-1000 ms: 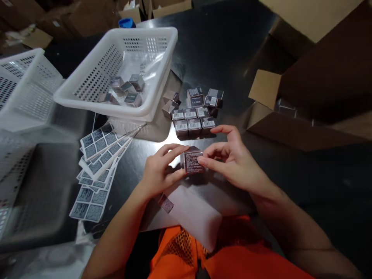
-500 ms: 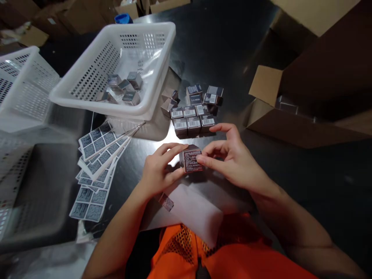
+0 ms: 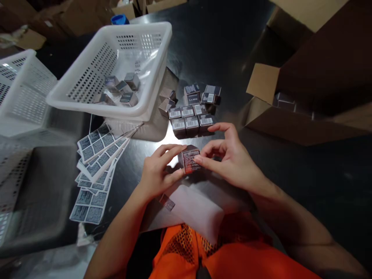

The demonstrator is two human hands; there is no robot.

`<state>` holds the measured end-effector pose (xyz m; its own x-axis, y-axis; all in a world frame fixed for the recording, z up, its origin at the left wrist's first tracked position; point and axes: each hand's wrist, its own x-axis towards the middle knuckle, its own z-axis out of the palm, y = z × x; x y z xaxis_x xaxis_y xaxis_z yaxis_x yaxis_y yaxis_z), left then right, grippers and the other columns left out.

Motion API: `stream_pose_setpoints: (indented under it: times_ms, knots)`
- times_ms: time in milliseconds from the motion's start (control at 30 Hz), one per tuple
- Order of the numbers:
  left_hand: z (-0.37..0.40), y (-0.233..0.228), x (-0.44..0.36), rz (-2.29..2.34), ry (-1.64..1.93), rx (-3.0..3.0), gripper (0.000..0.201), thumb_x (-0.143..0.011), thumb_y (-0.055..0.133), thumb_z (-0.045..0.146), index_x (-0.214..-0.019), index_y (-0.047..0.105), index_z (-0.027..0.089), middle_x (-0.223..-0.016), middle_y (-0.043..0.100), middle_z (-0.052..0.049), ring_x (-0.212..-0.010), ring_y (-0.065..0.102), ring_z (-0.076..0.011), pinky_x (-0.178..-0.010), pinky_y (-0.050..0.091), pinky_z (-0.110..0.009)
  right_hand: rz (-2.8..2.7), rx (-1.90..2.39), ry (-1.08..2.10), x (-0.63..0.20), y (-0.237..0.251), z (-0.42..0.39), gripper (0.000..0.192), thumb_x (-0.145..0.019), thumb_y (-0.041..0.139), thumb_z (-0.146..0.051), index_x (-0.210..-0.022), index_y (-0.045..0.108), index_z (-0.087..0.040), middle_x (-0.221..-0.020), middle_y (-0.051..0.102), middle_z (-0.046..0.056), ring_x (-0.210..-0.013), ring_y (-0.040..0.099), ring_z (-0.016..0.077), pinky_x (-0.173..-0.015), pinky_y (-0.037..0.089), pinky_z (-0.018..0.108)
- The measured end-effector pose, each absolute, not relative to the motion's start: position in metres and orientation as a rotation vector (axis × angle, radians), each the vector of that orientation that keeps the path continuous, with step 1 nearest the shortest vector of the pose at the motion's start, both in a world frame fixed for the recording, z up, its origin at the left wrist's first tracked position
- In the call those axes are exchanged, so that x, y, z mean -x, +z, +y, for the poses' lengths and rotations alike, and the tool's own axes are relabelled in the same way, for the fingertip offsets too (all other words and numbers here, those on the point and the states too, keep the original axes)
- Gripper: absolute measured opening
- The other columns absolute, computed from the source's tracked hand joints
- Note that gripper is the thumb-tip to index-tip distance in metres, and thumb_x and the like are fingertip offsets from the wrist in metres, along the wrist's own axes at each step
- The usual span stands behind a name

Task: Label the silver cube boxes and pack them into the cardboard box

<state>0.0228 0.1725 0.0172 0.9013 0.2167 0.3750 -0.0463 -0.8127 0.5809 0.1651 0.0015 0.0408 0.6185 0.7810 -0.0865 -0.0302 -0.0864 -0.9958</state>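
Head view: the box (image 3: pixel 191 162) is between the two hands, just on the near side of the grouped cartons (image 3: pixel 185 122), its printed face turned toward the wearer. Left hand (image 3: pixel 155 172) grasps it, fingers at the top edge and thumb at the lower left. Right hand (image 3: pixel 232 161) has its thumb on the printed face near the right edge and its fingers bent; whether it grips or only presses, I cannot tell. Whether the box touches the table (image 3: pixel 232 46) is likewise unclear. Label sheets (image 3: pixel 97 166) lie fanned and overlapping to the left, near a white basket (image 3: pixel 95 109) containing several cartons. One small dark patch (image 3: pixel 167 202) shows at the edge of the white sheet (image 3: pixel 200 209) below the hands.
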Motion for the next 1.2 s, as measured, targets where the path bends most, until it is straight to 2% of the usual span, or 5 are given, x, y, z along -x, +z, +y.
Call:
stream_pose_setpoints:
  times_ms: [267,467,767,967,1200]
  knots:
    - [0.17,0.014,-0.021,0.179,0.623,-2.438,0.045,-0.086,0.074,0.046,-0.126,0.068,0.025,-0.115,0.073,-0.006,-0.069,0.064,-0.0111,-0.05,0.047,-0.02,-0.641,1.717,0.579,-0.172,0.031,0.004,0.064,-0.07,0.089,-0.038,-0.112,0.043,-0.027,-0.059,0.044,-0.015,-0.05,0.044,0.0099,-0.049,0.034,0.024]
    - [0.172,0.014,-0.023,0.636,0.916,-2.401,0.046,-0.083,0.078,0.037,-0.124,0.064,0.021,-0.11,0.071,-0.005,-0.087,0.067,-0.0178,-0.057,0.049,-0.023,-0.947,1.562,0.568,-0.166,0.027,0.008,0.058,-0.077,0.086,-0.044,-0.117,0.048,-0.026,-0.086,0.065,-0.004,-0.078,0.065,0.0158,-0.071,0.052,0.029]
    - [0.182,0.004,-0.026,0.918,0.958,-2.433,0.048,-0.084,0.076,0.04,-0.126,0.063,0.021,-0.114,0.071,-0.008,-0.101,0.067,-0.024,-0.078,0.054,-0.034,-1.762,1.815,0.048,-0.127,0.017,0.011,0.047,-0.079,0.086,-0.044,-0.113,0.067,-0.018,-0.11,0.07,0.012,-0.099,0.064,0.0297,-0.084,0.048,0.044]
    - [0.188,-0.001,-0.03,1.006,0.834,-2.407,0.049,-0.082,0.077,0.041,-0.124,0.063,0.021,-0.113,0.072,-0.008,-0.098,0.069,-0.0261,-0.079,0.054,-0.037,-1.738,1.84,0.055,-0.111,-0.001,0.016,0.013,-0.096,0.066,-0.022,-0.109,0.068,-0.018,-0.09,0.071,0.007,-0.084,0.065,0.0247,-0.076,0.048,0.039]
    - [0.187,-0.006,-0.03,0.997,0.727,-2.323,0.038,-0.084,0.072,0.043,-0.116,0.066,0.023,-0.109,0.074,-0.011,-0.095,0.072,-0.0302,-0.073,0.054,-0.039,-1.64,1.802,-0.138,-0.106,-0.01,0.013,0.013,-0.1,0.058,-0.02,-0.09,0.067,-0.022,-0.069,0.069,-0.005,-0.063,0.065,0.0141,-0.066,0.046,0.032]
